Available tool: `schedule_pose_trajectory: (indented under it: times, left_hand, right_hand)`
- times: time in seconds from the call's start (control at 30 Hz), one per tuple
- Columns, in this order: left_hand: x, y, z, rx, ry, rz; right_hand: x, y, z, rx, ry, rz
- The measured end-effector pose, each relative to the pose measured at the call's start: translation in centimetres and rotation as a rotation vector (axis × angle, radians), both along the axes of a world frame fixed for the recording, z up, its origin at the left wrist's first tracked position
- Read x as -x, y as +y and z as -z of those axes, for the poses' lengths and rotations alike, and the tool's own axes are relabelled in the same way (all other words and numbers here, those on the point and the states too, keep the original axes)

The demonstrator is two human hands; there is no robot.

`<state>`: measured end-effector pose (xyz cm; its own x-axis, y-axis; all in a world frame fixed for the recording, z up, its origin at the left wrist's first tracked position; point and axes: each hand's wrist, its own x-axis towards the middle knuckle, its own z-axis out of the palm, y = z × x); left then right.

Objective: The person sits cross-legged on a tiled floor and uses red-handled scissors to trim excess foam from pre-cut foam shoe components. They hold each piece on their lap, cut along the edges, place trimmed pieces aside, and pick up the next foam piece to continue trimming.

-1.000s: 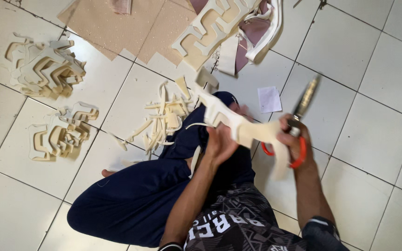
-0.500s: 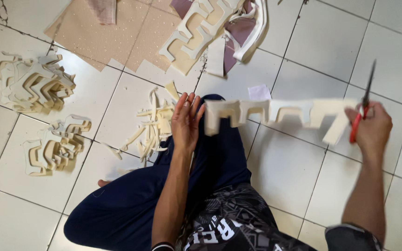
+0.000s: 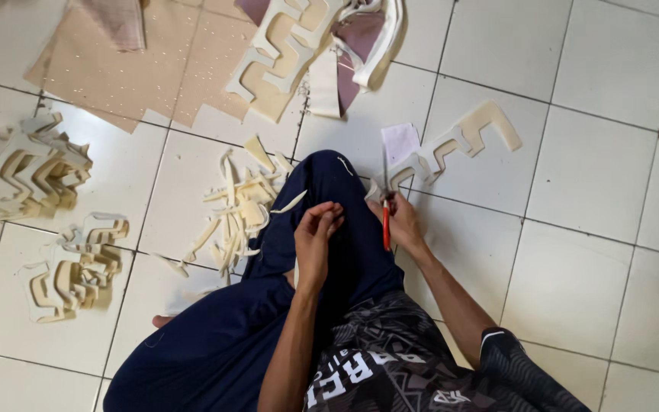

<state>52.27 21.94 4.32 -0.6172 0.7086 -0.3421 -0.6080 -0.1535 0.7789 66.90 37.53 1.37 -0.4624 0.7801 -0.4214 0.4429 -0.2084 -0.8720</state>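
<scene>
Right hand [image 3: 403,221] clenched round red-handled scissors [image 3: 385,216], zigzag foam strip [image 3: 451,145] on tile just beyond blade tips; left hand [image 3: 316,236] loosely curled, empty, over knee

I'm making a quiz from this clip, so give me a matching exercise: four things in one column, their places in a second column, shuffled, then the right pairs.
Things:
1. scissors
2. zigzag cut-out strip
3. pile of offcut slivers
4. tan sheet

Places:
A. top left of the floor
B. floor left of the knee
C. in the right hand
D. floor right of the knee, beyond the scissors

Pairs: 1-C, 2-D, 3-B, 4-A
</scene>
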Motion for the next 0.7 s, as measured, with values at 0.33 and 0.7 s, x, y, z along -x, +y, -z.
schedule_pose_trajectory:
  times: [0.33, 0.7]
  left_hand:
    - [0.0, -0.8, -3.0, -0.068, 0.72, 0.232]
    - [3.9, -1.9, -1.0, -0.416, 0.562, 0.325]
  right_hand:
    - [3.3, -6.4, -12.2, -0.012, 0.292, -0.222]
    - [3.8, -9.1, -15.0, 0.179, 0.367, -0.554]
